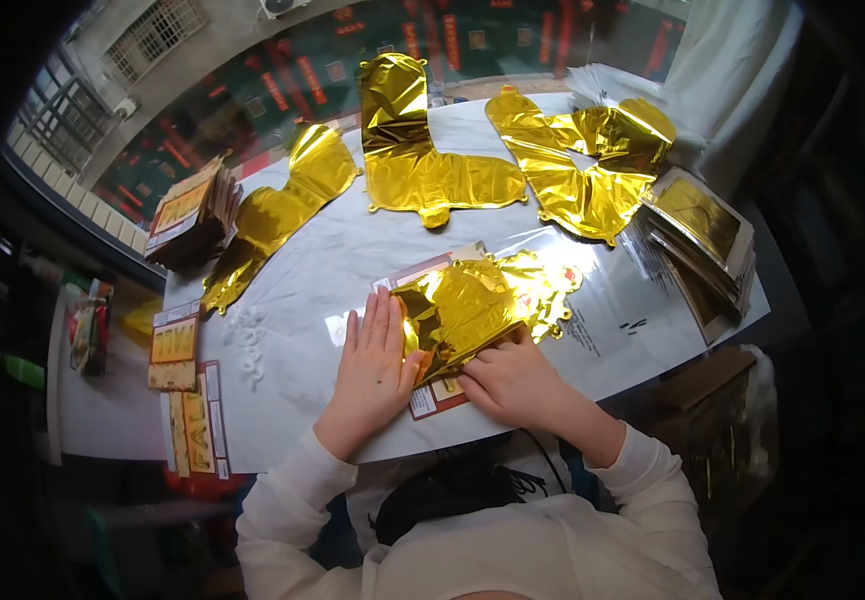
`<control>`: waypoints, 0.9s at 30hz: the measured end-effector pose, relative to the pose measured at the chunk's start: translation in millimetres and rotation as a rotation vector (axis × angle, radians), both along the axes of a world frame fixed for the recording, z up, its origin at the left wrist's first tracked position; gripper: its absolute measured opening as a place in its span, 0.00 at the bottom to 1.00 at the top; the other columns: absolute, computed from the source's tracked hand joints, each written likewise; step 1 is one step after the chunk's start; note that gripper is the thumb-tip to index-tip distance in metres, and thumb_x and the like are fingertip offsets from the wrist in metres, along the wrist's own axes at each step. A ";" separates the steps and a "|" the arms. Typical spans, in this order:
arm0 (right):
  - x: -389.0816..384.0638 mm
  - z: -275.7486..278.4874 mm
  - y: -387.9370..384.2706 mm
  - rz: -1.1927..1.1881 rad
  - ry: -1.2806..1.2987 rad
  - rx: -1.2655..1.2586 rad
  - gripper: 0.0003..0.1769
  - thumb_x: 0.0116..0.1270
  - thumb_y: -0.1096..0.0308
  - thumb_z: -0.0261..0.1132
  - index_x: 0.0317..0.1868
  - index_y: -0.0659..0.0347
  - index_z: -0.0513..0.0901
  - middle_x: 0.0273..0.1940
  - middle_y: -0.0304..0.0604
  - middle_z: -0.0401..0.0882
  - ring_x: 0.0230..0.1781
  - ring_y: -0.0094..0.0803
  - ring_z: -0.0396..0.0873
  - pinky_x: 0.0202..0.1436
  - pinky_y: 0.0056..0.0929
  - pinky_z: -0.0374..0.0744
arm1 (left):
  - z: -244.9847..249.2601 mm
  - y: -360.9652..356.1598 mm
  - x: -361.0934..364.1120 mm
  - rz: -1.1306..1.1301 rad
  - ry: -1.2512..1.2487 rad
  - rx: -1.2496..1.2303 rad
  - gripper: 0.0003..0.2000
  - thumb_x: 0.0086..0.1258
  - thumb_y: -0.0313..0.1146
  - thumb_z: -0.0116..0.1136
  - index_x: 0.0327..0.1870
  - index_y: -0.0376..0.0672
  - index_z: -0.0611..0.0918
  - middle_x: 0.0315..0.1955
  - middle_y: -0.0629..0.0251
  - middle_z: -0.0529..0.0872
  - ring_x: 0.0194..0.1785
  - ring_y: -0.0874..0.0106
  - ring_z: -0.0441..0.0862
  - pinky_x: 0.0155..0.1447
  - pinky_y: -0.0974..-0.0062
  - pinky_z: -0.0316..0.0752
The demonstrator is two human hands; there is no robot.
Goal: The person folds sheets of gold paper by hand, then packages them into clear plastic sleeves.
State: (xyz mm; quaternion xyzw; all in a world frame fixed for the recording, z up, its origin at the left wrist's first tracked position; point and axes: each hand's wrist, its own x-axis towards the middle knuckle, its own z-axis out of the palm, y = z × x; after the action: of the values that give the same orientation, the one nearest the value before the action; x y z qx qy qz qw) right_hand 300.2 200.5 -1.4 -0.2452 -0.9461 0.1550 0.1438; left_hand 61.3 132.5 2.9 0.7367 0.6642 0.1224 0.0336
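Note:
A folded gold foil sheet [467, 305] lies on a red-bordered card [424, 402] near the table's front edge. My left hand [373, 365] rests flat against the foil's left side, its fingers stretched out and pointing away from me. At the foil's near edge, my right hand [517, 380] has its fingers curled and pressed together on the gold material. Farther back are an L-shaped gold foil balloon [402, 165], a long curved one [277, 215] at the left, and one with a triangular hole [587, 165] at the right.
Printed packages [192, 212] are stacked at the back left, with more cards [174, 345] along the left edge. Small white pieces [246, 345] lie beside them. Flat packets [702, 240] form a pile at the right. Beyond the table's back edge is a window.

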 end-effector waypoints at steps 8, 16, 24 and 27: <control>0.1 1.4 0.2 0.012 -0.017 -0.026 0.12 0.74 0.58 0.63 0.44 0.56 0.86 0.40 0.42 0.85 0.51 0.44 0.81 0.67 0.55 0.68 | 0.9 5.8 -2.5 -0.090 -0.029 0.003 0.40 0.79 0.42 0.52 0.83 0.24 0.54 0.83 0.34 0.52 0.88 0.42 0.46 0.88 0.47 0.39; 2.4 14.0 6.3 -0.057 0.406 -0.039 0.09 0.69 0.64 0.68 0.38 0.63 0.83 0.38 0.48 0.81 0.45 0.52 0.78 0.64 0.51 0.70 | -2.8 5.6 -5.7 -0.089 -0.025 0.018 0.41 0.80 0.46 0.52 0.84 0.27 0.54 0.84 0.35 0.51 0.88 0.43 0.45 0.88 0.47 0.39; -5.7 34.5 -18.4 -0.262 0.491 0.201 0.12 0.69 0.68 0.70 0.51 0.61 0.84 0.52 0.48 0.84 0.57 0.48 0.79 0.67 0.53 0.69 | -7.5 4.5 -4.7 -0.092 -0.041 0.062 0.46 0.78 0.56 0.56 0.84 0.27 0.55 0.84 0.35 0.52 0.88 0.43 0.46 0.87 0.46 0.41; -19.7 22.9 -25.7 -0.043 0.126 0.156 0.29 0.77 0.53 0.65 0.69 0.65 0.79 0.76 0.47 0.73 0.81 0.46 0.65 0.87 0.62 0.47 | -7.5 5.3 -5.5 -0.121 -0.041 0.102 0.53 0.71 0.64 0.61 0.81 0.23 0.58 0.82 0.32 0.55 0.86 0.40 0.50 0.86 0.43 0.45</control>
State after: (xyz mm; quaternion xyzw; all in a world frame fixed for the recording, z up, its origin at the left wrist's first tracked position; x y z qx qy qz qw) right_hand 280.5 174.8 21.5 -0.2431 -0.9390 0.0929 0.2248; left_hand 55.8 137.8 -4.5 0.7735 0.6106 0.1690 0.0169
